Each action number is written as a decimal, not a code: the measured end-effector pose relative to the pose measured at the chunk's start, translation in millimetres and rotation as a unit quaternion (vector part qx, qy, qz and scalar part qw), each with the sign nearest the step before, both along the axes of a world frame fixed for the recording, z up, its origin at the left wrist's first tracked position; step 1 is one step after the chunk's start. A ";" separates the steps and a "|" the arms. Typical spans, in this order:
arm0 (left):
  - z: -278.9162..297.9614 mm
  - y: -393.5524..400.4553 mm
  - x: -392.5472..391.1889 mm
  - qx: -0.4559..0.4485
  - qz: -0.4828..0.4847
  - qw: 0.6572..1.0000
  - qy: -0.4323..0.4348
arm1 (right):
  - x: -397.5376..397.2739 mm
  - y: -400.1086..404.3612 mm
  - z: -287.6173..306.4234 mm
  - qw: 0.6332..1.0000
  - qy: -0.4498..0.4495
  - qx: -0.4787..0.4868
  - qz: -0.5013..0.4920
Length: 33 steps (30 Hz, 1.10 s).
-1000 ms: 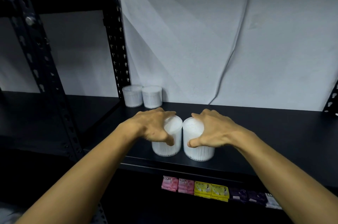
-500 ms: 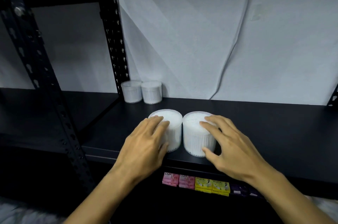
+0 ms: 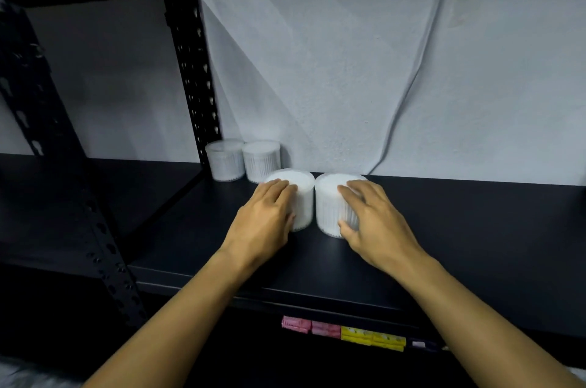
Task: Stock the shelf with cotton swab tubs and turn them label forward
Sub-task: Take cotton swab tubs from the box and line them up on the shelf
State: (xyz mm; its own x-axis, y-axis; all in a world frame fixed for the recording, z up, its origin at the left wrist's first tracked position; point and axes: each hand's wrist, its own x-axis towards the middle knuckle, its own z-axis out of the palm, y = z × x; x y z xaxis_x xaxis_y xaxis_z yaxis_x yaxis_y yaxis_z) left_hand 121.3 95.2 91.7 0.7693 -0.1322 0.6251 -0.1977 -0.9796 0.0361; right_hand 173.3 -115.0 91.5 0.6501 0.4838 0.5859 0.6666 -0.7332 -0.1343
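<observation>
Two white cotton swab tubs stand side by side on the black shelf (image 3: 475, 229). My left hand (image 3: 263, 222) lies against the front and lid of the left tub (image 3: 304, 197), fingers fairly straight. On the right tub (image 3: 326, 203) my right hand (image 3: 377, 226) presses, with spread fingers on the lid and the thumb low on its side. Behind them, two more tubs (image 3: 225, 161) (image 3: 261, 159) stand by the wall, the left tub almost touching them. I see no label on any tub.
A black perforated upright (image 3: 196, 70) rises just left of the back tubs. A cable (image 3: 421, 70) hangs down the white wall. Pink and yellow soap packs (image 3: 342, 329) line the shelf below. The shelf stretches bare to the right.
Both hands moved from gripping the tubs from above to pressing their fronts, and the two tubs slid back from the shelf's front edge toward the wall.
</observation>
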 end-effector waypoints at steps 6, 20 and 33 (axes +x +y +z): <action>3.4 6.2 54.4 0.005 0.006 1.000 0.012 | 48.2 18.3 9.9 0.999 0.031 -0.017 -0.011; 3.2 18.9 128.9 0.032 0.004 0.999 -0.005 | 118.6 37.8 13.9 0.998 0.050 -0.029 -0.022; 5.0 16.2 149.5 0.045 0.012 0.999 -0.010 | 138.2 40.6 16.6 0.997 0.061 -0.030 -0.022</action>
